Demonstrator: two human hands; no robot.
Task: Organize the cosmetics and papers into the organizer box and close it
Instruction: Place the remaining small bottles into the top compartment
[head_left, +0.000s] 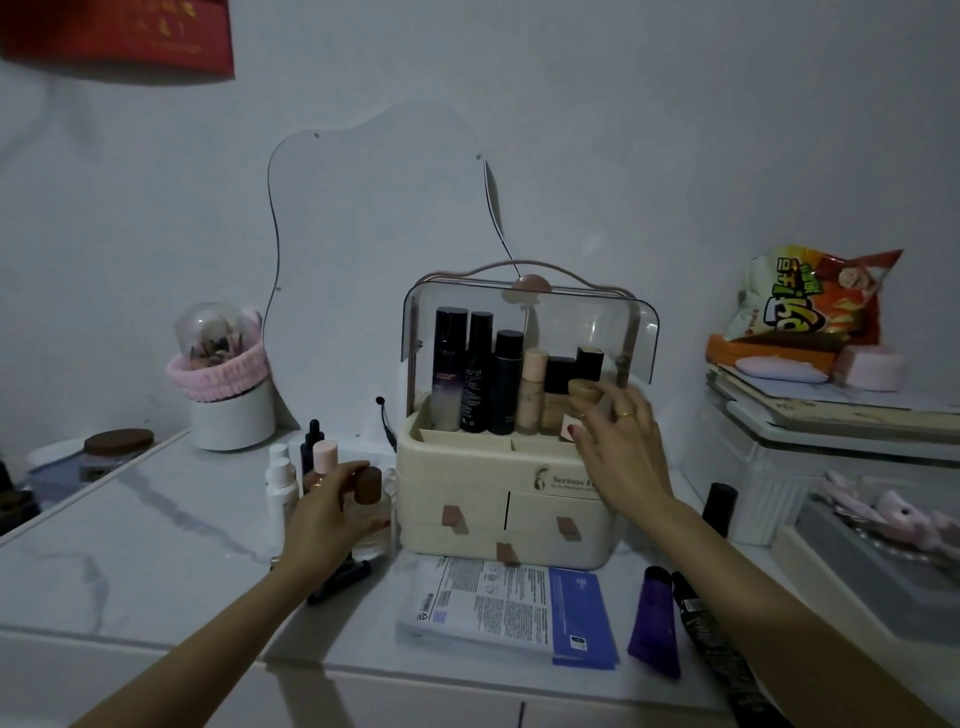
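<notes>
Cream plastic organizer box, clear lid raised, centre of desk. Right hand pinching gold-capped bottle inside; left hand gripping brown-capped glass bottle beside it. Risk: toppling packed bottles.

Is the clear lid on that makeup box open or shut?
Open. The clear lid is swung up above the organizer box, and the right hand reaches straight in among the bottles.

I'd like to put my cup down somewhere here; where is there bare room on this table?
The marble tabletop is bare at the left, between the white pot and the near edge. It is crowded around the organizer box: bottles to its left, papers and a purple tube in front.
</notes>
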